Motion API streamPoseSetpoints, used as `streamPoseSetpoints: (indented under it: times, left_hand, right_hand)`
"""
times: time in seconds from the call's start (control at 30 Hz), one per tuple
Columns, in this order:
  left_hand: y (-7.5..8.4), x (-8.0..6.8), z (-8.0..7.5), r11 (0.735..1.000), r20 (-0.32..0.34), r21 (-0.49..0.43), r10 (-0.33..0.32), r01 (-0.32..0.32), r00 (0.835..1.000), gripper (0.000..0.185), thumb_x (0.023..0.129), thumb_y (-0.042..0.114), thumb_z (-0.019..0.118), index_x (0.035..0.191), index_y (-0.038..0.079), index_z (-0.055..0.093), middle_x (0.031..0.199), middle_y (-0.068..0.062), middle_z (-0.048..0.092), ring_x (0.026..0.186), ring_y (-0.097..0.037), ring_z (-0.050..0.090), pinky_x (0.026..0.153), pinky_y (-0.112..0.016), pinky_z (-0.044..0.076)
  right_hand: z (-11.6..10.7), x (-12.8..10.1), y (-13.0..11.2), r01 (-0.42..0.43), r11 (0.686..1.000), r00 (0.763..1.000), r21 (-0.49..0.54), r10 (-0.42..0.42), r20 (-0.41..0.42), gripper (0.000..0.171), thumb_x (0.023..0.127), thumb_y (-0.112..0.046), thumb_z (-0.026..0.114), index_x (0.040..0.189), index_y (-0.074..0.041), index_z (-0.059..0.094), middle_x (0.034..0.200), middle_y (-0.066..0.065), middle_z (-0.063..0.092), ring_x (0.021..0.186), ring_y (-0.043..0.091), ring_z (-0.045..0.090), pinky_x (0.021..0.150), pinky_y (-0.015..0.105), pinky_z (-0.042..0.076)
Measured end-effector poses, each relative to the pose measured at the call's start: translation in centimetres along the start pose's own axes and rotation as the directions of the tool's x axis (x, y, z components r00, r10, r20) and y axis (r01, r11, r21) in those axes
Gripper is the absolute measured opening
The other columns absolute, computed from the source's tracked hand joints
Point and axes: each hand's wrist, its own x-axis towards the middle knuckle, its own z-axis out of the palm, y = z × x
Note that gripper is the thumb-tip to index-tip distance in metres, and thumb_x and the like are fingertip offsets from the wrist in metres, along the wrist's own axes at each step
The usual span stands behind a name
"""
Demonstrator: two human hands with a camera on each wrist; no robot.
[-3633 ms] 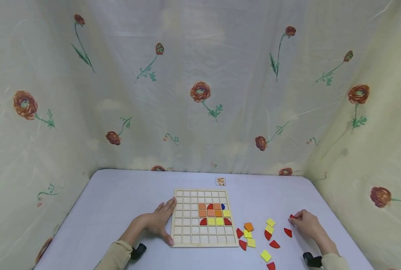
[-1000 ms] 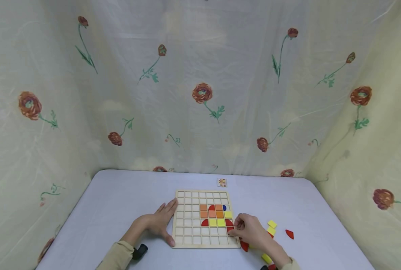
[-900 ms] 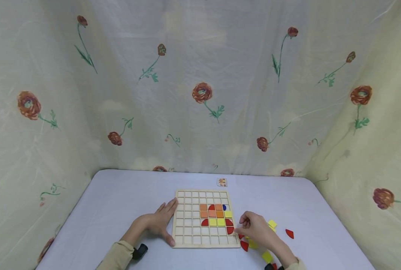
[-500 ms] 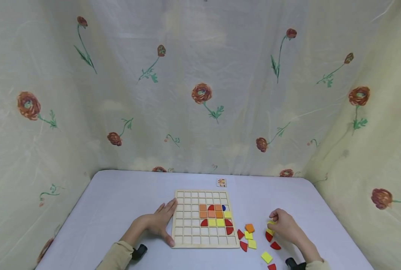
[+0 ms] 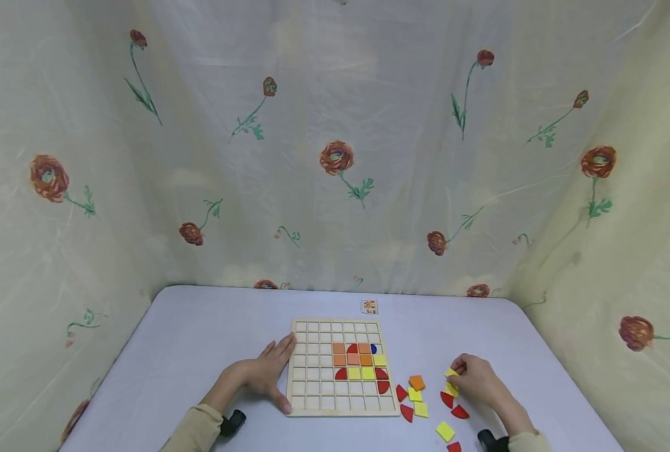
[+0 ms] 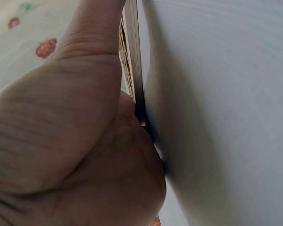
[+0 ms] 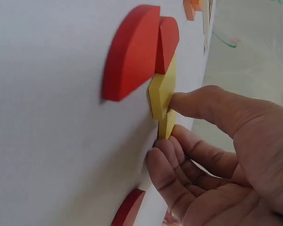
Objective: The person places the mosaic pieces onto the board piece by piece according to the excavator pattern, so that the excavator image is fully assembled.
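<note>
A wooden grid board (image 5: 319,402) lies mid-table, with orange, yellow, red and blue tiles in its right half. My left hand (image 5: 264,371) lies against its left edge, fingers straight and spread, thumb near the front corner. In the left wrist view the palm of that hand (image 6: 80,141) stands beside the board's edge (image 6: 133,52). To the right, my right hand (image 5: 476,378) pinches a yellow square tile (image 7: 166,124) between thumb and fingers. The thumb also touches a neighbouring yellow square (image 7: 159,96), which meets a red quarter-circle tile (image 7: 169,40).
Beside the board's right edge lie an orange tile (image 5: 416,382), yellow squares (image 5: 421,409) and red quarter-circles (image 5: 406,413). More loose tiles, such as a yellow square (image 5: 445,431), are nearer the front. A small picture card (image 5: 369,307) lies behind the board.
My right hand carried a red quarter-circle to the board's right column and let go of it there. It then moved back right to the yellow squares. The left hand stayed put.
</note>
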Motion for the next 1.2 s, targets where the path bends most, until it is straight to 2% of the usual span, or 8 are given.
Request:
streamPoseSetpoints:
  times: [0.23,0.37,0.47,0.57,0.67,0.8,1.07,1.2]
  left_hand:
    - [-0.2,0.1,0.1,1.0,-0.003,0.018,-0.011,0.011,1.0,0.143,0.058,0.07,0.078,0.154,0.003,-0.004,0.163,-0.013,-0.008,0.151,-0.024,-0.005,0.124,-0.043,0.001]
    - [-0.2,0.1,0.1,1.0,-0.003,0.012,-0.009,0.009,1.0,0.143,0.058,0.07,0.078,0.154,0.003,-0.004,0.163,-0.013,-0.008,0.151,-0.024,-0.005,0.124,-0.044,0.001]
    - [-0.2,0.0,0.1,1.0,-0.009,0.004,-0.002,0.002,1.0,0.143,0.058,0.069,0.079,0.154,0.003,-0.003,0.163,-0.014,-0.007,0.151,-0.025,-0.004,0.124,-0.044,0.002]
    - [-0.2,0.0,0.1,1.0,-0.012,0.009,0.0,0.0,1.0,0.142,0.058,0.068,0.079,0.154,0.002,-0.003,0.163,-0.014,-0.007,0.151,-0.025,-0.004,0.124,-0.044,0.002]
    - [-0.2,-0.1,0.0,1.0,-0.014,0.012,0.004,-0.004,1.0,0.142,0.059,0.068,0.079,0.154,0.002,-0.003,0.163,-0.015,-0.007,0.151,-0.025,-0.004,0.124,-0.044,0.002]
    - [-0.1,-0.3,-0.2,1.0,-0.013,0.009,0.02,-0.02,1.0,0.141,0.06,0.066,0.079,0.154,0.0,-0.003,0.163,-0.017,-0.006,0.151,-0.027,-0.003,0.124,-0.045,0.002]
    - [0.1,-0.4,-0.2,0.999,-0.02,0.013,0.037,-0.037,0.999,0.14,0.062,0.064,0.08,0.153,-0.002,-0.002,0.162,-0.018,-0.006,0.151,-0.029,-0.003,0.123,-0.046,0.003]
    - [0.0,-0.3,-0.2,1.0,-0.011,0.013,0.02,-0.02,1.0,0.14,0.061,0.066,0.079,0.154,0.0,-0.002,0.163,-0.016,-0.007,0.151,-0.027,-0.003,0.124,-0.045,0.003]
  right_hand:
    - [1.0,0.0,-1.6,-0.009,1.0,0.999,0.018,0.009,0.035,0.022,0.078,-0.014,0.077,0.09,-0.003,0.062,0.077,0.003,0.059,0.068,0.015,0.051,0.058,0.025,0.045]
    - [2.0,-0.6,-4.5,0.012,0.999,0.999,0.052,-0.015,0.048,0.024,0.078,-0.016,0.079,0.092,-0.006,0.063,0.078,0.002,0.057,0.069,0.015,0.05,0.058,0.025,0.044]
    - [2.7,-1.1,-7.1,0.075,0.994,0.994,0.085,-0.082,0.078,0.025,0.077,-0.017,0.08,0.093,-0.008,0.063,0.079,0.001,0.056,0.071,0.014,0.049,0.057,0.024,0.042]
    - [3.6,-1.6,-9.4,0.178,0.978,0.972,0.105,-0.192,0.136,0.024,0.078,-0.018,0.079,0.094,-0.01,0.064,0.08,-0.001,0.057,0.073,0.013,0.049,0.057,0.023,0.042]
    - [4.5,-1.8,-11.0,0.282,0.952,0.933,0.121,-0.301,0.197,0.021,0.08,-0.018,0.078,0.094,-0.011,0.064,0.082,-0.002,0.059,0.073,0.012,0.05,0.057,0.021,0.043]
    - [5.7,-1.7,-12.0,0.371,0.922,0.888,0.109,-0.387,0.249,0.019,0.081,-0.018,0.078,0.093,-0.011,0.065,0.084,-0.002,0.059,0.073,0.011,0.05,0.058,0.02,0.044]
    - [6.5,-1.1,-12.4,0.446,0.89,0.852,0.094,-0.455,0.26,0.015,0.081,-0.016,0.078,0.09,-0.012,0.067,0.084,-0.003,0.058,0.07,0.008,0.049,0.057,0.02,0.044]
    - [6.5,-1.1,-12.5,0.44,0.893,0.853,0.099,-0.45,0.266,0.01,0.082,-0.016,0.076,0.09,-0.013,0.07,0.086,-0.005,0.06,0.071,0.005,0.051,0.059,0.019,0.046]
